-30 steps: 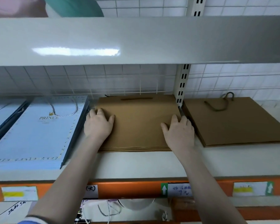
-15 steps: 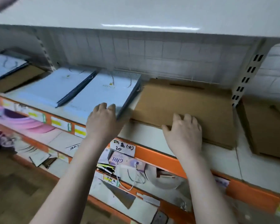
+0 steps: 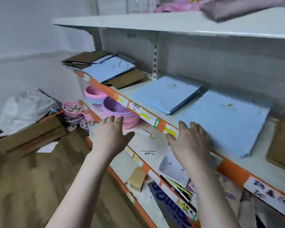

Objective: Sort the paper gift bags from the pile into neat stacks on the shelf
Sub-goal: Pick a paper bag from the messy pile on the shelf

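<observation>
Two neat blue stacks of paper gift bags (image 3: 227, 122) are laid flat on the shelf (image 3: 253, 168), with a mixed brown-and-blue pile (image 3: 105, 69) seen further along to the left. The right hand (image 3: 190, 142) is held spread at the near corner of the closest stack, though contact cannot be confirmed. The left hand (image 3: 111, 135) is spread in the air, nothing gripped. That stack overhangs the orange edge (image 3: 161, 125); it could be nudged off by a careless sweep.
</observation>
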A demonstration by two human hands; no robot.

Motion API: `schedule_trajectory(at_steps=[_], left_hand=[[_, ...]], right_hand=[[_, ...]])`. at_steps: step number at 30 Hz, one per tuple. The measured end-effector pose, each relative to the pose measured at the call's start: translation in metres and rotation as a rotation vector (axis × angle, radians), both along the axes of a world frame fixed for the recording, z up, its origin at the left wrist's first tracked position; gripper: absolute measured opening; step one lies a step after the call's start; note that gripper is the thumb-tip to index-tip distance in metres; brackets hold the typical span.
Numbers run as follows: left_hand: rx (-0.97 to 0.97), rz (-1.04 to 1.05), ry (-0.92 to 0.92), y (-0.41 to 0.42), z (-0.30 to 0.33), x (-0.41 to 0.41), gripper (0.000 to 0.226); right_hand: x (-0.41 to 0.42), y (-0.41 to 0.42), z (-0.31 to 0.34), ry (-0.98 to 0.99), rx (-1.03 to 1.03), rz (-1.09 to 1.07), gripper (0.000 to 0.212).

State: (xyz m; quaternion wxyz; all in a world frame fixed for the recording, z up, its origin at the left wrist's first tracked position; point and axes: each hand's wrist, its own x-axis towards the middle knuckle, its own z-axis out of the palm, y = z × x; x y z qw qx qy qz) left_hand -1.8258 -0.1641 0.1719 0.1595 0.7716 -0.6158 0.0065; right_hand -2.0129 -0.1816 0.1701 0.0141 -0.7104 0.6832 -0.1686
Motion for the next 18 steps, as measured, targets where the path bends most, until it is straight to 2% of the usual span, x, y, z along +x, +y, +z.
schedule_trajectory(at_steps=[4, 7, 12, 18], left_hand=[[-0.035, 0.02, 0.008, -0.02, 0.006, 0.093, 0.061], [-0.061, 0.034, 0.0, -0.038, 0.012, 0.152, 0.062], [-0.146, 0.059, 0.005, -0.081, 0.013, 0.232, 0.061], [-0.212, 0.058, 0.008, -0.174, 0.005, 0.316, 0.06]], right_hand=[[0.096, -0.027, 0.0, -0.046, -0.042, -0.001, 0.039], [0.155, -0.049, 0.002, -0.063, -0.044, 0.019, 0.044], [0.224, -0.093, 0.002, -0.086, -0.106, 0.012, 0.054], [0.295, -0.177, -0.013, -0.137, -0.172, -0.001, 0.058]])
